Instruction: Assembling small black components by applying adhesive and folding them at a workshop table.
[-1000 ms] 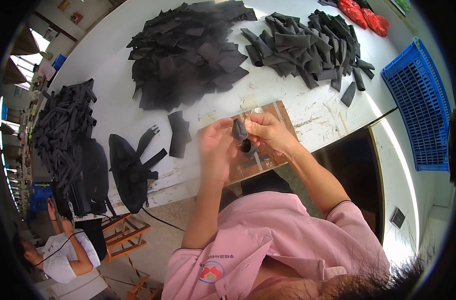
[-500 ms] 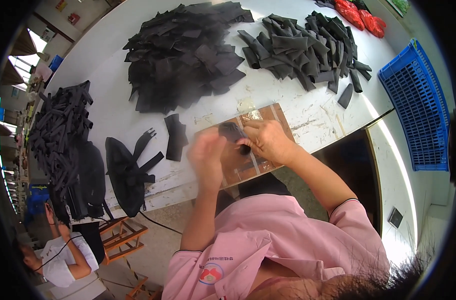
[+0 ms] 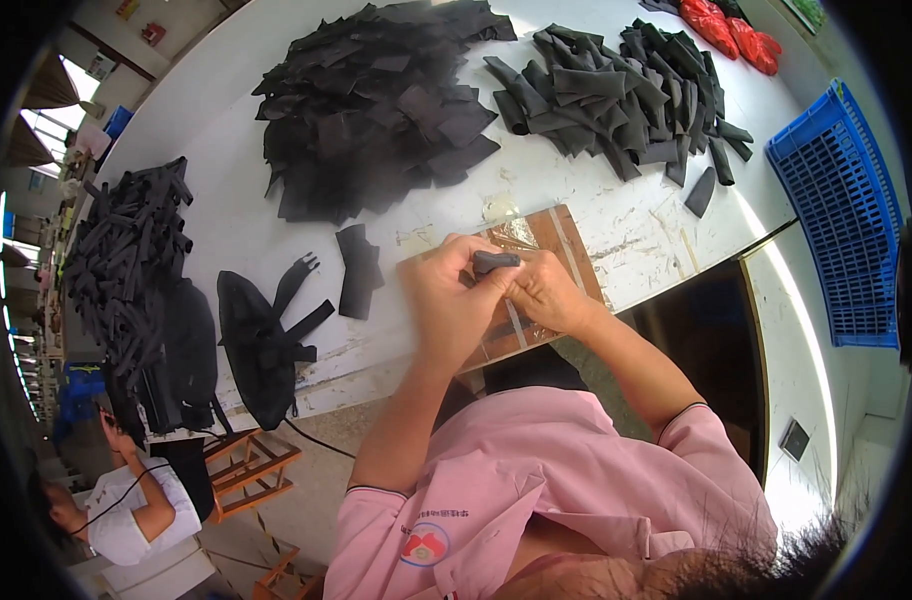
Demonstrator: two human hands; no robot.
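Observation:
Both of my hands meet over a brown wooden board [image 3: 568,240] with pale tape strips at the table's front edge. Between them is a small rolled piece of black fabric [image 3: 496,262]. My left hand [image 3: 454,285] is closed around its left side. The fingers of my right hand [image 3: 551,290] pinch its right end; its lower part is hidden behind the hands. Left of the board lie some flat black fabric pieces [image 3: 356,275]. Farther left is a black pouch [image 3: 256,350] with straps and a buckle.
A wide pile of flat black pieces [image 3: 366,130] covers the table's far middle. Right of it are rolled black tubes [image 3: 616,100]; narrow black rolls [image 3: 126,270] lie left. A blue basket [image 3: 841,220] stands right, red bags [image 3: 731,30] far right. Another person [image 3: 146,515] sits lower left near a wooden stool [image 3: 251,470].
My left hand has moved right and up to meet my right hand. The black fabric, lying flatter over the board before, is now rolled and held upright between both hands.

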